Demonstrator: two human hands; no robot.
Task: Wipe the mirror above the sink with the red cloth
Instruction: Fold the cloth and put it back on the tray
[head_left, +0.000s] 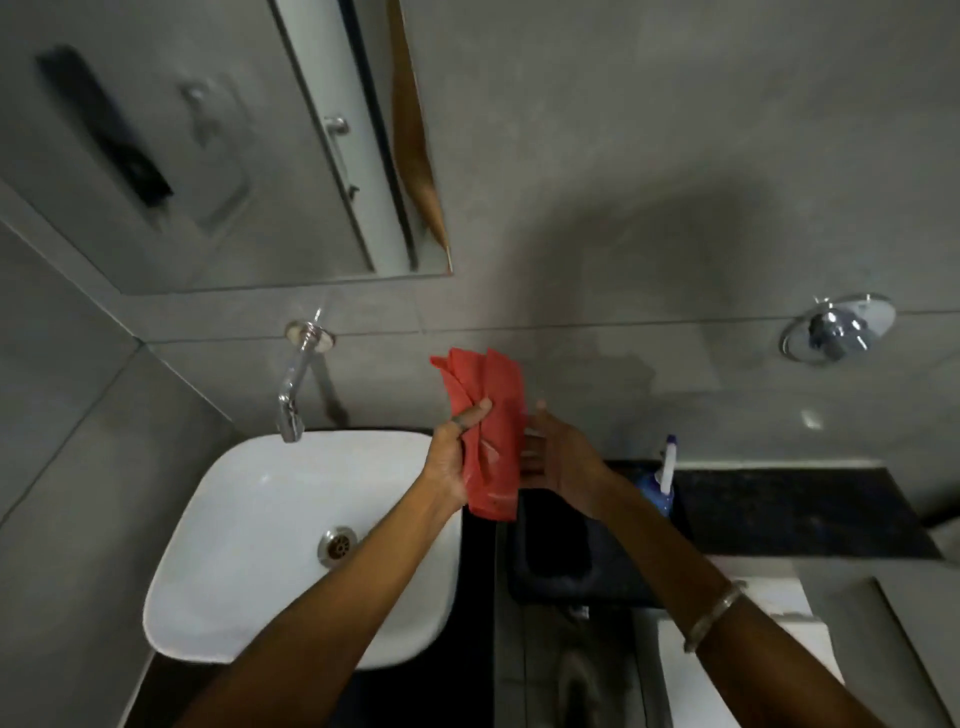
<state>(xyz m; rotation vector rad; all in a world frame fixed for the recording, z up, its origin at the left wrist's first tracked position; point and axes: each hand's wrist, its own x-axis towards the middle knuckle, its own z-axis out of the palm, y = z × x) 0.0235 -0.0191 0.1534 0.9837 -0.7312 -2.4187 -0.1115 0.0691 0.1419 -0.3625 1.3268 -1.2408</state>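
The red cloth (493, 415) hangs folded between my two hands, just right of the white sink (249, 519). My left hand (454, 452) grips its left edge, thumb pressed on the front. My right hand (558, 462) lies against the cloth's right side with fingers spread; whether it grips is unclear. The mirror (218, 156) hangs on the wall at upper left, above the sink and well above both hands. It reflects a door and a handle.
A chrome tap (293, 395) juts from the wall over the sink. A blue spray bottle (657, 486) stands on the dark counter (805, 509) behind my right wrist. A chrome wall valve (839, 332) sits at right. A white toilet tank (737, 670) is lower right.
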